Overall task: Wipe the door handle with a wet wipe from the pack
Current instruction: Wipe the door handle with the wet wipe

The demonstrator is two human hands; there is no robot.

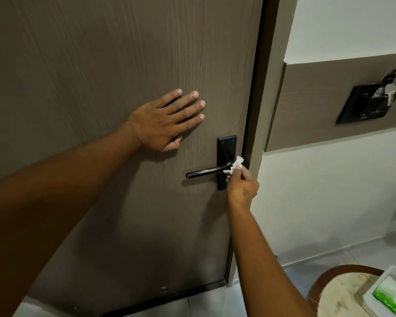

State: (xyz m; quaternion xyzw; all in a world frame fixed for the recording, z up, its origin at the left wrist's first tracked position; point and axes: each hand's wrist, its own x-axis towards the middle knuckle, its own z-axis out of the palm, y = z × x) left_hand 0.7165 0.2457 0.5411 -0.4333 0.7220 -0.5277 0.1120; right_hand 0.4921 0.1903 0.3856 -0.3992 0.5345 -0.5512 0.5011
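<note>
A black lever door handle (204,172) on a black backplate (225,147) sits on the right side of a brown wood-grain door (101,53). My right hand (241,185) is shut on a crumpled white wet wipe (234,165), pressing it against the handle's base where the lever meets the plate. My left hand (167,120) lies flat against the door, fingers spread, up and left of the handle. The green and white wipe pack (391,296) lies in a white tray at the bottom right corner.
The door frame (268,88) runs just right of the handle. A black wall card holder (370,101) with keys hangs on the right wall. A round stool (343,291) with a white tray (375,291) stands on the tiled floor at the lower right.
</note>
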